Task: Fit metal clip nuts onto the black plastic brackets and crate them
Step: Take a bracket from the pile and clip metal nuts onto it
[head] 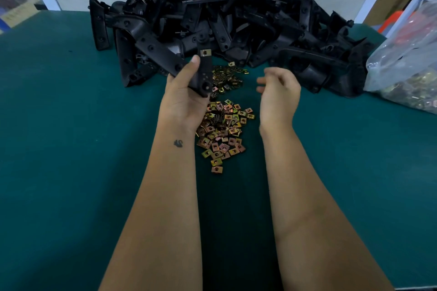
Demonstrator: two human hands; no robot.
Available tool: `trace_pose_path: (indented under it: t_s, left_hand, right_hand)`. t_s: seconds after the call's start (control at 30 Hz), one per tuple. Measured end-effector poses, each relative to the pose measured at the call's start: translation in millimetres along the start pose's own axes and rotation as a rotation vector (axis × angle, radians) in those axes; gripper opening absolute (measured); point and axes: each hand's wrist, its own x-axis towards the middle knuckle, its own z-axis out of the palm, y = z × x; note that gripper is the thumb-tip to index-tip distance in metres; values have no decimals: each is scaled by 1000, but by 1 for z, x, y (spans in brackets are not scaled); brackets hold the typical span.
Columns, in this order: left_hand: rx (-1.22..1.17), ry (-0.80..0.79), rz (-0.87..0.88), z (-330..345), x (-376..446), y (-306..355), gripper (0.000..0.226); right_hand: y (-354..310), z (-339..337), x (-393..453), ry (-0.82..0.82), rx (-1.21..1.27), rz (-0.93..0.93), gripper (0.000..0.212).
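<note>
Gripping 1 bracket [203, 73] w/ 1 clip nut [205, 52], left hand [183, 97].

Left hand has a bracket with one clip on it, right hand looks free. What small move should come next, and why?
Probably the right hand lowers to pinch one nut from the loose clip nuts beneath it. It holds nothing, while the left hand grips a bracket with one clip nut at its top end.
</note>
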Motion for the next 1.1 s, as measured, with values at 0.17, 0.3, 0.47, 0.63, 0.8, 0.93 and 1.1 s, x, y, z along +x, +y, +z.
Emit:
trace_pose_path:
  t_s: [0.17,0.3,0.47,0.63,0.8,0.93,1.1]
  left_hand:
    - [4,27,16,0,-1,-1,36]
    - [2,32,29,0,0,-1,39]
    - [47,25,28,-2,2,-2,38]
    - [37,21,13,-3,2,-3,39]
    - [26,26,9,-4,3,-3,36]
    - [37,29,4,-3,3,-4,37]
    - [82,18,9,-2,5,-5,35]
  right_hand:
    - [11,-4,9,-170,-746,-123,48]
    - [12,5,2,-506,-893,-310,58]
    - [12,9,1,-662,-877,-309,50]
    - [15,8,-2,-617,-916,-377,40]
    - [15,7,-1,-533,-795,-358,27]
    - [17,6,3,-457,-709,-375,20]
    - [15,5,3,-433,-569,-314,14]
